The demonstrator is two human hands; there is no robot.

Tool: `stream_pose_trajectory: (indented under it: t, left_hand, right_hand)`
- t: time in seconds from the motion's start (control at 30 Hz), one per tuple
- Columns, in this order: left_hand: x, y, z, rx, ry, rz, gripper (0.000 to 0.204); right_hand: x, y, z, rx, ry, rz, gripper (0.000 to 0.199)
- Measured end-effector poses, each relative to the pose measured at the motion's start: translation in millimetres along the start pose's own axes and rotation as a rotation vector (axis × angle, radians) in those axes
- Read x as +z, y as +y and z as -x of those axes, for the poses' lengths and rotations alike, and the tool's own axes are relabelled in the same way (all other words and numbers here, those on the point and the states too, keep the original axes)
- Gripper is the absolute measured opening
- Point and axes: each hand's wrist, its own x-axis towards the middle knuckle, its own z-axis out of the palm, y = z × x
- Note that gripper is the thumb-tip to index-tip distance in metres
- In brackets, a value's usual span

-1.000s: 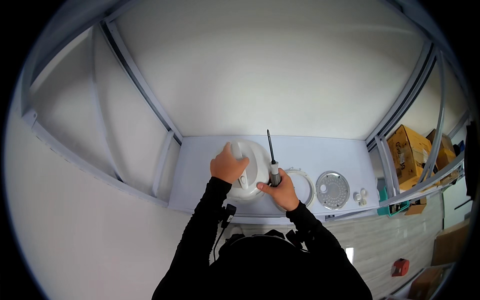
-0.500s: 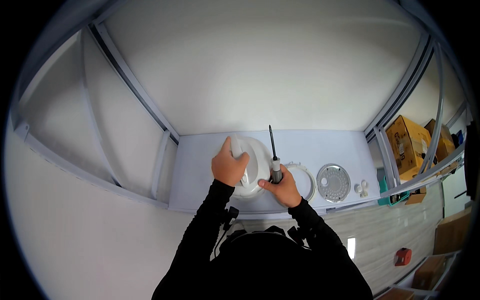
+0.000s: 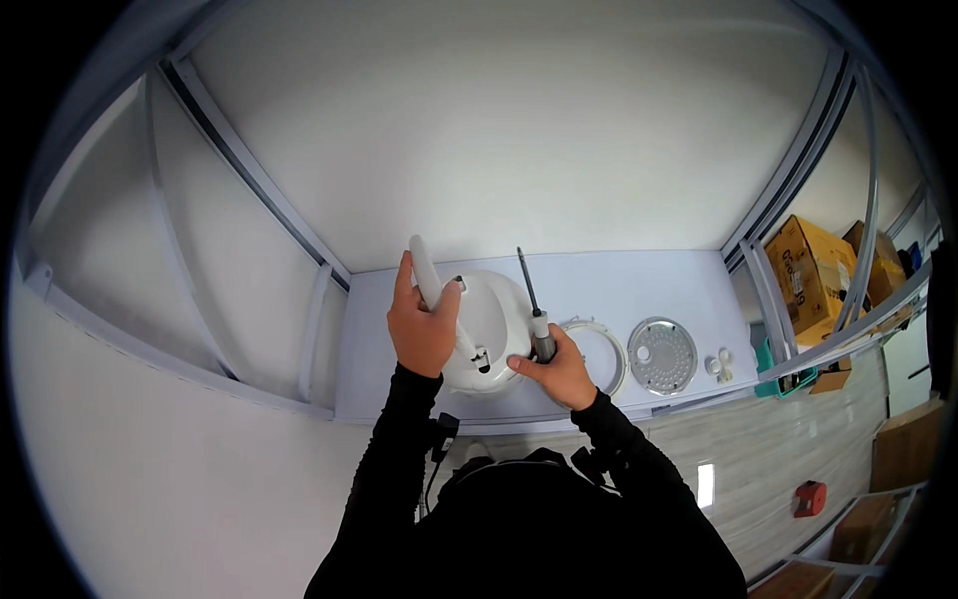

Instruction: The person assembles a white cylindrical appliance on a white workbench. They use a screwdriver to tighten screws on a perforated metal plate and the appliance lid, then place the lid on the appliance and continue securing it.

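A round white appliance body sits on the pale work table. My left hand grips its white carrying handle, which stands raised at the appliance's left side. My right hand holds a screwdriver by its grey grip, the dark shaft pointing away from me, just right of the appliance. My right thumb touches the appliance's lower right edge.
A white ring lies right of my right hand. Beyond it rest a perforated metal disc and small white parts. White booth walls enclose the table. Cardboard boxes stand at far right; a red object lies on the floor.
My left hand has shifted up the handle, lifting it more upright. The view has moved slightly; my right hand and the screwdriver stay beside the appliance.
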Motion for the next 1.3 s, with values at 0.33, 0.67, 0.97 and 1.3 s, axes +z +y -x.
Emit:
stream_pose_trajectory:
  t: [0.33,0.67,0.97,1.3]
  left_hand:
    - [-25,-25,6,-0.042,0.049,0.079,0.075]
    - [-26,-1,36,-0.044,0.012,0.228,0.075]
    - [-32,-8,89,-0.055,0.084,0.171,0.075]
    - [-89,-69,103,-0.142,0.121,-0.116,0.065]
  right_hand:
    - [-10,-7,-7,0.051,0.088,0.397,0.044]
    - [-20,6,-8,0.049,0.047,0.464,0.040]
    - [-10,-24,27,-0.151,-0.005,0.254,0.030]
    - [19,-35,50,-0.189,-0.107,0.197,0.027]
